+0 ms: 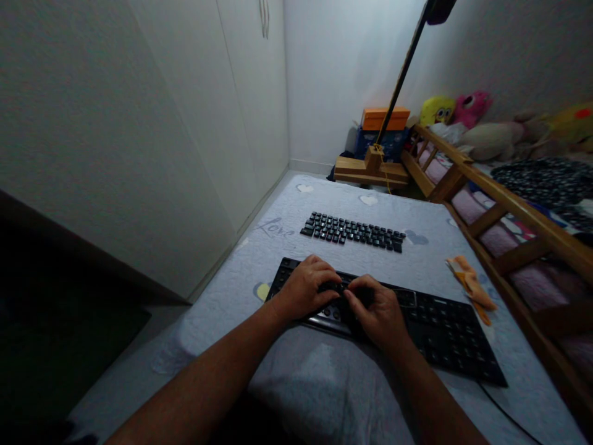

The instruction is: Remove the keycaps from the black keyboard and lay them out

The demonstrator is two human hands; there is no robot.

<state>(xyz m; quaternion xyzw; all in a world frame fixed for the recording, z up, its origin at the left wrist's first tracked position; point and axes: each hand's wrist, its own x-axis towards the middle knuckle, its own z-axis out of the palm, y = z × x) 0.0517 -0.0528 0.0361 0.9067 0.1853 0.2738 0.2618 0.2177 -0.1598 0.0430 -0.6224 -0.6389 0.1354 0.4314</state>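
Keycaps (pixel 356 237) lay in rows beyond the keyboard (pixel 440 327); others sat on it. Over it, left hand (pixel 306 288) and right hand (pixel 383 315) had nearly closed grips, contents unclear.

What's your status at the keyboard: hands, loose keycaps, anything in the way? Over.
Left hand and right hand close together at black keyboard. Loose keycaps in rows beyond it. Orange item off to the right, apart from both hands.

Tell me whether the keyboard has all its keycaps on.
No, some are off: loose keycaps lie in rows on the cloth beyond the keyboard; bare sockets show by the left hand.
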